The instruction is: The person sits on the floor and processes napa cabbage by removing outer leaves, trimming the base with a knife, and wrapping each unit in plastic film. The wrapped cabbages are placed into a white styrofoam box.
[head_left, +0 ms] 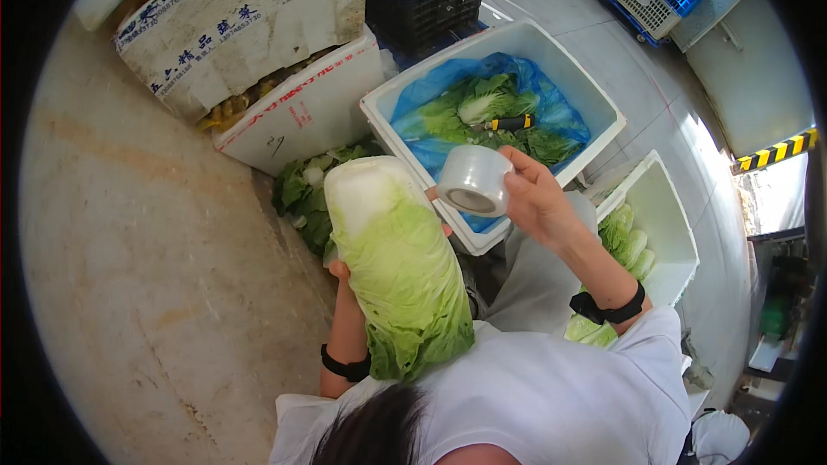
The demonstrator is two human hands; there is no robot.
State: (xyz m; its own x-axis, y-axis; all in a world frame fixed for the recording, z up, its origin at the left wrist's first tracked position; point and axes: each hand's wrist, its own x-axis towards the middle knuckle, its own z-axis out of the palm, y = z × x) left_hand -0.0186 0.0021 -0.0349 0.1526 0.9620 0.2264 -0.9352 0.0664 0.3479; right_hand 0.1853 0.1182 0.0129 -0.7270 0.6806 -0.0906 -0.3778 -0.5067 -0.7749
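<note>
Left hand (341, 271): mostly hidden beneath a long pale-green napa cabbage (394, 263), fingers curled under it, supporting it from below; cabbage lies lengthwise above the lap, white base pointing away. Loose green leaves (306, 194) on floor behind it. Right hand (536, 198): fingers clasped around a roll of clear plastic film (473, 179), held just beside the cabbage base. Beyond: white foam box with blue liner (568, 116), holding leaves and a yellow-handled knife (510, 123). Far right: smaller white foam box (668, 224) with cabbages.
</note>
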